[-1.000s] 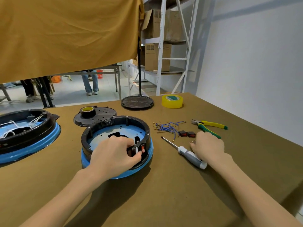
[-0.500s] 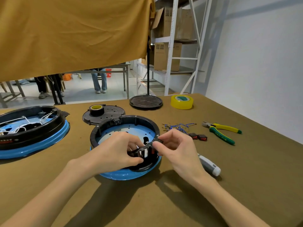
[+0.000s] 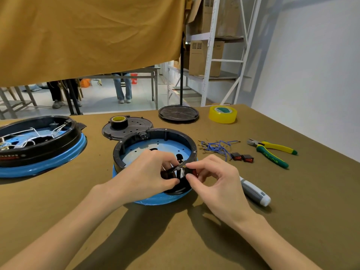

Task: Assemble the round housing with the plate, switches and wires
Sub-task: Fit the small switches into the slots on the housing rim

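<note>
The round black housing on its blue base (image 3: pixel 155 151) is sitting at table centre. At its five o'clock rim a small red rocker switch (image 3: pixel 191 172) is being pinched by the right hand (image 3: pixel 220 184), while the rim is being gripped by the left hand (image 3: pixel 144 176); if pressed askew, it is likely being jammed or dropped.

Round black-and-blue housing (image 3: pixel 155 151) upright on table, two red switches (image 3: pixel 242 157) beside tangled blue wires (image 3: pixel 216 146), perforated plate (image 3: pixel 134 128) behind

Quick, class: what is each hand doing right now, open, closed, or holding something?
Left hand: pinching the housing wall at its near edge.
Right hand: pinching a red switch at that wall.
</note>
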The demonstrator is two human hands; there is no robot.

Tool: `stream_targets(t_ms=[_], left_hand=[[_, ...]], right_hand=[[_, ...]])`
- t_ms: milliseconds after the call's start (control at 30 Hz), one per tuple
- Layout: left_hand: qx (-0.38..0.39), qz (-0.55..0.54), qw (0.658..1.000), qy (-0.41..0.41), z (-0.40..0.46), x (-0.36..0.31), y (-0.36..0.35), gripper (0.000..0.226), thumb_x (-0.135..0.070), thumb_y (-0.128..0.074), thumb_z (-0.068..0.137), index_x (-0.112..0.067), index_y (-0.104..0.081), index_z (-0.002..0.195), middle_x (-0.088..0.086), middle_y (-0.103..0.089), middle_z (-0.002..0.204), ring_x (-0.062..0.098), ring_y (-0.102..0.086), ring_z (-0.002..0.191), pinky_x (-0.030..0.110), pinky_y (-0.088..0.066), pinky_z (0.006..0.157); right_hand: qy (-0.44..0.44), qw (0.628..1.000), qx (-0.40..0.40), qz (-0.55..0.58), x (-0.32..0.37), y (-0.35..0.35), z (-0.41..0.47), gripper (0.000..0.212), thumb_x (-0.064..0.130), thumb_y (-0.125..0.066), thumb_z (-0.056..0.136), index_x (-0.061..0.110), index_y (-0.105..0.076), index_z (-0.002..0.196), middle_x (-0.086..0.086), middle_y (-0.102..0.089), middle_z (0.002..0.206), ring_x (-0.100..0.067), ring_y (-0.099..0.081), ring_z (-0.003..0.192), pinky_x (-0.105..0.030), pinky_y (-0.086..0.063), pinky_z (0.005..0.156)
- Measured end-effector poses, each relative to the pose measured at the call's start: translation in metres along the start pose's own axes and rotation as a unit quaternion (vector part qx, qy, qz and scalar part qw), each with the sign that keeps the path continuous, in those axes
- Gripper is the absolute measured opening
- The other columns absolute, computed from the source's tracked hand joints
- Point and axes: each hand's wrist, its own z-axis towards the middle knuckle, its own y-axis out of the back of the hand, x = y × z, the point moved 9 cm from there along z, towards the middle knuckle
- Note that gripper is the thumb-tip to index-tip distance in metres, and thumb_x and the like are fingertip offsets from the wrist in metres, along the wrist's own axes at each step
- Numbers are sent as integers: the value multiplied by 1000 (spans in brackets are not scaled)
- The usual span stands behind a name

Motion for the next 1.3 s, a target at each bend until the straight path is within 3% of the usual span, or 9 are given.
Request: stream_targets(t_ms=[167,333,633,800,967,1033,1167,1300], left_hand=[[-10,12,1000,4,-1,-3,0,14,-36,-78,85,-38,-69,96,-19,-70,79,-5,-66,81,13,-55,68],[-15,26,1000,8,0,-1,0,6,-39,-71,86,-38,-68,91,-19,-68,77,-1,-65,80,19,-57,66],[-16,12,1000,24,0,0,-1,11,-39,-67,89,-33,-73,97,-18,-70,79,2,-67,77,25,-60,68],[-17,10,999,28,-1,0,0,16,-41,-67,89,-32,-75,101,-15,-71,77,6,-67,74,31,-60,66],[-12,16,1000,22,-1,-1,0,8,-39,-67,90,-35,-73,94,-17,-69,74,3,-66,75,27,-58,65],[-14,22,999,22,-1,-1,0,15,-40,-66,90,-34,-74,101,-15,-69,74,7,-66,71,30,-57,64],[-29,22,999,8,-2,-6,1,42,-37,-65,93,-29,-68,134,-20,-61,64,-4,-61,68,10,-43,54],[-20,17,1000,-13,-3,-12,0,32,-32,-63,94,-31,-75,124,-11,-62,59,9,-57,59,19,-40,48]], right_hand=[[-8,999,32,-43,-7,-13,-1,23,14,-80,87,22,-79,109,11,-66,93,-12,-65,78,-25,-58,71],[11,998,2,-54,-1,-13,-1,23,17,-81,87,23,-76,110,15,-70,95,-6,-66,84,-18,-56,71],[44,997,3,-69,6,-13,-3,22,15,-81,86,23,-72,105,14,-64,95,-4,-64,83,-10,-49,71],[52,995,26,-75,3,-16,-5,33,7,-81,84,20,-73,113,15,-63,96,-3,-62,91,-6,-44,78],[39,996,31,-77,-3,-17,-7,33,18,-78,89,23,-68,120,17,-67,100,-2,-63,98,-8,-47,82],[50,994,29,-88,-2,-16,-8,27,18,-77,90,21,-71,116,14,-69,100,-2,-64,97,-11,-49,83],[61,993,35,-91,0,-15,-7,25,16,-77,91,19,-73,115,13,-70,101,2,-63,97,-11,-49,85],[72,991,48,-101,3,-15,-6,23,16,-76,92,16,-75,115,9,-71,100,-1,-64,96,-15,-52,86]])
